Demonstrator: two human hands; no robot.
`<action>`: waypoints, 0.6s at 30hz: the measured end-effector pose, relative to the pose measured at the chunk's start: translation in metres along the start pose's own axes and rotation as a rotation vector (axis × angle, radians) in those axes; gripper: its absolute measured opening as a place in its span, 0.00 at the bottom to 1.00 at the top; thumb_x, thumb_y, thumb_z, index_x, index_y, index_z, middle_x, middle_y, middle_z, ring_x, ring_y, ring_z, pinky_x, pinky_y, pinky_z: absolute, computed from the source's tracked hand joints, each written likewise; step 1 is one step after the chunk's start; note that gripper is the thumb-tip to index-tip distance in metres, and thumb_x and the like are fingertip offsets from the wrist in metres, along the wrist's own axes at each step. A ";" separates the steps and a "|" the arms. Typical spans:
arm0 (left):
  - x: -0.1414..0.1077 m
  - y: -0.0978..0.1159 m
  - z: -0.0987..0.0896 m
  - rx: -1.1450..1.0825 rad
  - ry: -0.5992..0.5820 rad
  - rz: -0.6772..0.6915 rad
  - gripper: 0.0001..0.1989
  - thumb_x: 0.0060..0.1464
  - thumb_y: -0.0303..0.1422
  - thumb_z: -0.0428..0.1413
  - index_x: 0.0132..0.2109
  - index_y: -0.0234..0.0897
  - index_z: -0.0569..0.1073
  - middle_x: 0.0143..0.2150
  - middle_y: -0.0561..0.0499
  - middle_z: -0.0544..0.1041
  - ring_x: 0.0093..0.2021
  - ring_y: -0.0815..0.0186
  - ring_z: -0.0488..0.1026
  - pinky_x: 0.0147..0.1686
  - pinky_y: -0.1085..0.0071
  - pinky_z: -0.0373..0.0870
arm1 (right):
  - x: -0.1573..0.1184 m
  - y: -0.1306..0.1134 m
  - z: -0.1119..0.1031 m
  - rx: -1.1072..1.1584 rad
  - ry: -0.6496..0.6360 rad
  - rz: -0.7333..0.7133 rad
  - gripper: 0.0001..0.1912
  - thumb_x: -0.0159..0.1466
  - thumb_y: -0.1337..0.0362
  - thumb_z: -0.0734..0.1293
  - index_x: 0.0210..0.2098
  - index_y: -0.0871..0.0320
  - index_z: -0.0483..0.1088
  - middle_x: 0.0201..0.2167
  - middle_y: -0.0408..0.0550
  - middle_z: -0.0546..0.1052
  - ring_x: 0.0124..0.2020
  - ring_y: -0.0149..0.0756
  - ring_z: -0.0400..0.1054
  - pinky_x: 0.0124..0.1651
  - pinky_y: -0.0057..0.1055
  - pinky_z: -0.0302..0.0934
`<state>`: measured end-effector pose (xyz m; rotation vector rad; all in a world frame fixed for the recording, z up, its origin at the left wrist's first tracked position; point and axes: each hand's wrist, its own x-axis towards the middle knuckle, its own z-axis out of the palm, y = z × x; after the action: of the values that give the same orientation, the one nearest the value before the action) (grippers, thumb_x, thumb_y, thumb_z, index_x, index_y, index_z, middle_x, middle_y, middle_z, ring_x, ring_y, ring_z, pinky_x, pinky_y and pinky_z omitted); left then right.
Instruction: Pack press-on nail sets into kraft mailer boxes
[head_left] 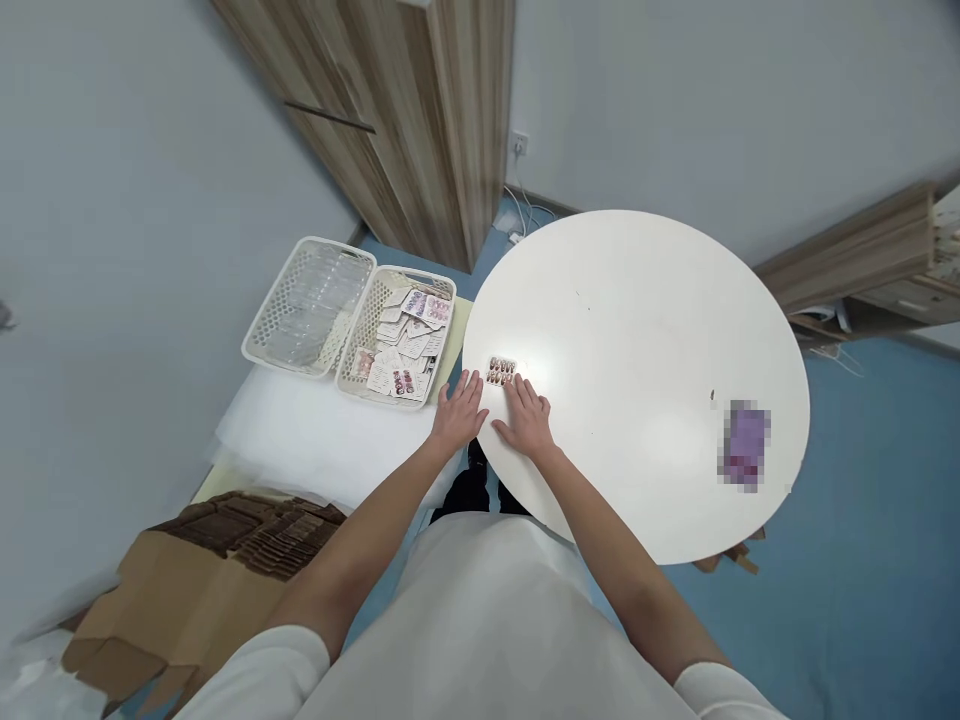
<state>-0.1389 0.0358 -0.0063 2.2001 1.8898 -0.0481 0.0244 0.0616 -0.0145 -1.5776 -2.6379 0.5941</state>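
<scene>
Nail card (501,369) lies flat — just ahead of the right hand (529,422).

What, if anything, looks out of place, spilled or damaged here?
Nothing looks clearly spilled or damaged. A small brown speck looks stray on the otherwise pale round table, near a purple item too pixelated to identify. The cards in the right-hand basket lie jumbled, at uneven angles.

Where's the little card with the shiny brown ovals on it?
In the head view, the little card lies on the white table near its left edge, between and slightly beyond the left hand and right hand.
</scene>
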 end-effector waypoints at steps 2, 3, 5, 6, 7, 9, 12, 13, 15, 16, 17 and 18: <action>-0.013 0.003 -0.001 0.000 0.015 -0.022 0.28 0.57 0.39 0.38 0.62 0.31 0.49 0.64 0.43 0.47 0.64 0.56 0.39 0.56 0.53 0.45 | -0.007 0.003 -0.003 0.003 0.036 -0.027 0.37 0.58 0.50 0.55 0.62 0.59 0.40 0.64 0.55 0.44 0.63 0.48 0.38 0.54 0.45 0.41; -0.020 0.004 -0.002 -0.001 0.023 -0.031 0.28 0.57 0.38 0.39 0.62 0.31 0.50 0.64 0.43 0.48 0.64 0.56 0.39 0.56 0.54 0.45 | -0.011 0.004 -0.005 0.003 0.050 -0.044 0.37 0.58 0.51 0.55 0.62 0.59 0.41 0.63 0.56 0.45 0.63 0.48 0.38 0.54 0.45 0.42; -0.038 0.004 -0.006 -0.005 0.040 -0.051 0.27 0.57 0.38 0.40 0.62 0.32 0.51 0.64 0.43 0.49 0.64 0.56 0.40 0.56 0.55 0.46 | -0.019 0.003 -0.010 0.002 0.071 -0.090 0.36 0.59 0.51 0.55 0.62 0.60 0.42 0.63 0.57 0.47 0.62 0.48 0.40 0.54 0.45 0.42; -0.047 0.003 -0.008 -0.007 0.047 -0.061 0.27 0.56 0.38 0.40 0.61 0.33 0.52 0.64 0.43 0.49 0.64 0.57 0.40 0.56 0.55 0.46 | -0.023 0.002 -0.013 0.002 0.082 -0.118 0.35 0.59 0.51 0.55 0.61 0.60 0.43 0.62 0.57 0.48 0.62 0.48 0.40 0.54 0.45 0.42; -0.056 0.001 -0.011 -0.008 0.053 -0.074 0.27 0.56 0.38 0.40 0.61 0.34 0.53 0.64 0.43 0.50 0.64 0.57 0.41 0.56 0.55 0.46 | -0.026 -0.001 -0.016 0.001 0.089 -0.153 0.34 0.59 0.52 0.55 0.61 0.59 0.44 0.62 0.57 0.49 0.62 0.48 0.41 0.54 0.45 0.41; -0.074 -0.005 -0.016 -0.005 0.062 -0.103 0.26 0.56 0.38 0.41 0.61 0.36 0.54 0.64 0.44 0.51 0.64 0.57 0.42 0.56 0.55 0.47 | -0.031 -0.008 -0.020 -0.005 0.105 -0.226 0.32 0.59 0.53 0.55 0.61 0.58 0.46 0.61 0.56 0.52 0.62 0.48 0.43 0.55 0.45 0.41; -0.098 -0.022 -0.024 0.007 0.071 -0.167 0.27 0.55 0.38 0.42 0.61 0.36 0.53 0.64 0.45 0.50 0.63 0.57 0.45 0.56 0.55 0.49 | -0.029 -0.027 -0.023 -0.020 0.128 -0.315 0.29 0.60 0.57 0.56 0.60 0.56 0.48 0.61 0.55 0.53 0.61 0.48 0.45 0.55 0.46 0.41; -0.106 -0.030 -0.026 0.008 0.076 -0.190 0.26 0.55 0.37 0.42 0.61 0.36 0.53 0.64 0.45 0.50 0.63 0.57 0.46 0.55 0.56 0.49 | -0.025 -0.035 -0.022 -0.023 0.132 -0.336 0.29 0.61 0.58 0.55 0.60 0.56 0.48 0.61 0.54 0.54 0.60 0.47 0.46 0.55 0.46 0.41; -0.120 -0.046 -0.029 0.000 0.087 -0.236 0.26 0.55 0.36 0.43 0.61 0.36 0.54 0.63 0.45 0.51 0.62 0.57 0.48 0.55 0.56 0.50 | -0.015 -0.056 -0.019 -0.024 0.125 -0.374 0.27 0.61 0.60 0.54 0.60 0.57 0.49 0.61 0.54 0.54 0.59 0.46 0.49 0.55 0.45 0.43; -0.127 -0.055 -0.030 -0.007 0.094 -0.262 0.26 0.54 0.36 0.43 0.60 0.35 0.55 0.63 0.44 0.52 0.62 0.57 0.49 0.55 0.57 0.50 | -0.009 -0.067 -0.017 -0.023 0.114 -0.393 0.27 0.61 0.61 0.54 0.59 0.58 0.50 0.60 0.55 0.55 0.59 0.45 0.50 0.55 0.44 0.44; -0.133 -0.065 -0.031 -0.016 0.103 -0.289 0.26 0.54 0.35 0.43 0.60 0.36 0.55 0.63 0.44 0.53 0.62 0.57 0.50 0.55 0.57 0.51 | -0.002 -0.079 -0.015 -0.021 0.099 -0.412 0.27 0.61 0.62 0.54 0.59 0.59 0.50 0.60 0.55 0.55 0.58 0.44 0.51 0.54 0.44 0.45; -0.139 -0.074 -0.032 -0.026 0.113 -0.318 0.26 0.54 0.35 0.44 0.60 0.36 0.56 0.62 0.44 0.54 0.62 0.57 0.51 0.55 0.58 0.51 | 0.004 -0.091 -0.013 -0.019 0.080 -0.429 0.27 0.61 0.62 0.54 0.59 0.60 0.50 0.60 0.55 0.56 0.58 0.44 0.51 0.54 0.43 0.46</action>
<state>-0.2382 -0.0829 0.0378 1.9021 2.2716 0.0462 -0.0522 0.0310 0.0259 -0.9604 -2.7947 0.4685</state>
